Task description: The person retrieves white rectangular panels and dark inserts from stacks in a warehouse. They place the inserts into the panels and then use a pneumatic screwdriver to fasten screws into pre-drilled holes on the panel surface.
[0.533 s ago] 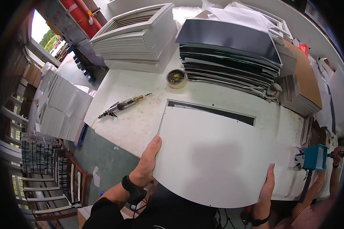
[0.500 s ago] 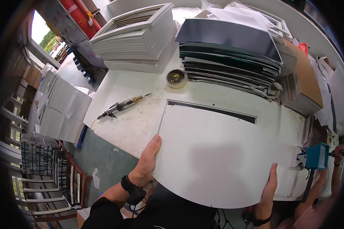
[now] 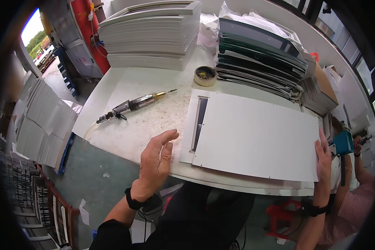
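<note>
A white panel (image 3: 254, 133) with small holes along its edges lies over a white frame (image 3: 187, 125), whose dark slot shows past the panel's left end. My right hand (image 3: 323, 156) rests along the panel's right edge, fingers stretched out. Left of the frame, my left hand (image 3: 157, 156) is raised off the panel, empty, with thumb and fingers apart. Beyond it an air screwdriver (image 3: 133, 104) lies on the table, its bit pointing to the far right. A tape roll (image 3: 205, 76) holding small screws sits behind the frame.
White frames (image 3: 150, 39) are stacked at the far left of the table (image 3: 112, 91); dark glossy panels (image 3: 258, 54) stand piled at the far right. A co-worker's arm (image 3: 364, 175) and a teal tool (image 3: 343, 143) are at right. A red stool (image 3: 281, 216) stands below.
The panel has gone from tilted in both my hands to lying flatter on the frame, farther right. My left hand has let go of it. The frame's slot now shows at the left.
</note>
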Demonstrator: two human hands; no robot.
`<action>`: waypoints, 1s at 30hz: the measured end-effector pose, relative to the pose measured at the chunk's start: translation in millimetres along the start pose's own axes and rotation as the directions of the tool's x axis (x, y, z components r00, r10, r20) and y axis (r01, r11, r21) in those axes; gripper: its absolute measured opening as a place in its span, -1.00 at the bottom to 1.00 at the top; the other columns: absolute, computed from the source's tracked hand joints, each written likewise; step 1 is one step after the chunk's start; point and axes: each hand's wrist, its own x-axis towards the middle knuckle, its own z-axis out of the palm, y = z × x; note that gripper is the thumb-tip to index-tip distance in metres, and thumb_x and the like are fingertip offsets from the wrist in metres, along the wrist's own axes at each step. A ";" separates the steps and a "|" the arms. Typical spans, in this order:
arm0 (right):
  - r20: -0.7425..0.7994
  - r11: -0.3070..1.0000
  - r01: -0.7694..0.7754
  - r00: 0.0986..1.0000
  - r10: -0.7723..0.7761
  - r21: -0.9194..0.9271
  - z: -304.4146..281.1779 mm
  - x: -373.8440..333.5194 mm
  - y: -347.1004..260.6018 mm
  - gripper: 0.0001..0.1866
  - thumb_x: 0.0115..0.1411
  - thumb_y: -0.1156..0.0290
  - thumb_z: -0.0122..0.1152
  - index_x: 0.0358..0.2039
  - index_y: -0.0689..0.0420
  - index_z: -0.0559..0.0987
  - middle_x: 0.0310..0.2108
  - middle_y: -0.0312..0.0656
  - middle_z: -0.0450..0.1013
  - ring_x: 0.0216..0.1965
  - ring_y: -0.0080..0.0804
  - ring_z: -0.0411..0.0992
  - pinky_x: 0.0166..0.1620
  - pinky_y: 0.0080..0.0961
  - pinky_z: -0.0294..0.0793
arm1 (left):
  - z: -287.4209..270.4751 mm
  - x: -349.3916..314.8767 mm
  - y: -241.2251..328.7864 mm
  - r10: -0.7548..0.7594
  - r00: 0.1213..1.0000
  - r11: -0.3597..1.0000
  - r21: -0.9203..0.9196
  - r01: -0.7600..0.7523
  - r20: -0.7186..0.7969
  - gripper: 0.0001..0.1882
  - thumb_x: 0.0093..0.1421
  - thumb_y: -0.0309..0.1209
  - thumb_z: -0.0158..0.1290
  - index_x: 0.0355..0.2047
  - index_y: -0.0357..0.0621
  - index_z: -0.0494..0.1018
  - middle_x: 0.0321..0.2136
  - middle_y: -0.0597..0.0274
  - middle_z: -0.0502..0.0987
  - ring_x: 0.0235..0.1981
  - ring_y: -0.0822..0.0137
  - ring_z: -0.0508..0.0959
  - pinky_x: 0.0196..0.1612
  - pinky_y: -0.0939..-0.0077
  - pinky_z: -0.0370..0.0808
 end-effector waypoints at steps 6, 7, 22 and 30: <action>0.063 0.998 -0.021 0.998 0.025 -0.055 5.8 25.6 4.6 -0.33 0.42 0.37 0.12 0.45 0.31 0.19 0.38 0.02 0.27 0.35 -0.34 0.28 0.40 -0.49 0.16 | -13.8 -22.5 -20.6 -0.021 0.999 0.999 0.043 0.020 0.039 -0.74 0.46 -0.43 -0.03 0.06 -0.30 0.50 -0.07 -0.05 0.63 -0.06 0.13 0.63 0.05 0.31 0.53; 0.076 0.999 -0.018 0.997 0.021 -0.043 7.6 32.9 6.8 -0.33 0.42 0.38 0.12 0.45 0.31 0.19 0.38 0.03 0.27 0.35 -0.34 0.28 0.40 -0.49 0.17 | -14.1 -23.8 -21.2 -0.014 0.999 0.998 0.064 0.012 0.040 -0.75 0.45 -0.45 -0.01 0.04 -0.30 0.51 -0.08 -0.05 0.63 -0.09 0.11 0.64 0.02 0.31 0.54; 0.141 0.992 -0.048 0.988 0.065 -0.121 29.9 69.8 11.0 -0.36 0.43 0.38 0.09 0.45 0.26 0.21 0.35 -0.06 0.31 0.26 -0.39 0.37 0.31 -0.51 0.32 | -9.8 -19.0 -29.1 0.182 0.981 0.965 0.181 -0.190 0.062 -0.76 0.32 -0.55 0.08 0.00 -0.25 0.52 -0.17 0.00 0.63 -0.15 -0.03 0.62 -0.07 0.19 0.56; 0.136 0.994 -0.032 0.990 0.046 -0.101 32.0 74.6 13.9 -0.35 0.43 0.43 0.08 0.45 0.35 0.17 0.37 0.03 0.28 0.34 -0.34 0.30 0.37 -0.49 0.22 | -9.4 -18.7 -26.7 0.177 0.979 0.958 0.210 -0.196 0.102 -0.72 0.33 -0.54 0.09 0.05 -0.23 0.49 -0.16 -0.01 0.64 -0.11 -0.01 0.63 0.00 0.19 0.50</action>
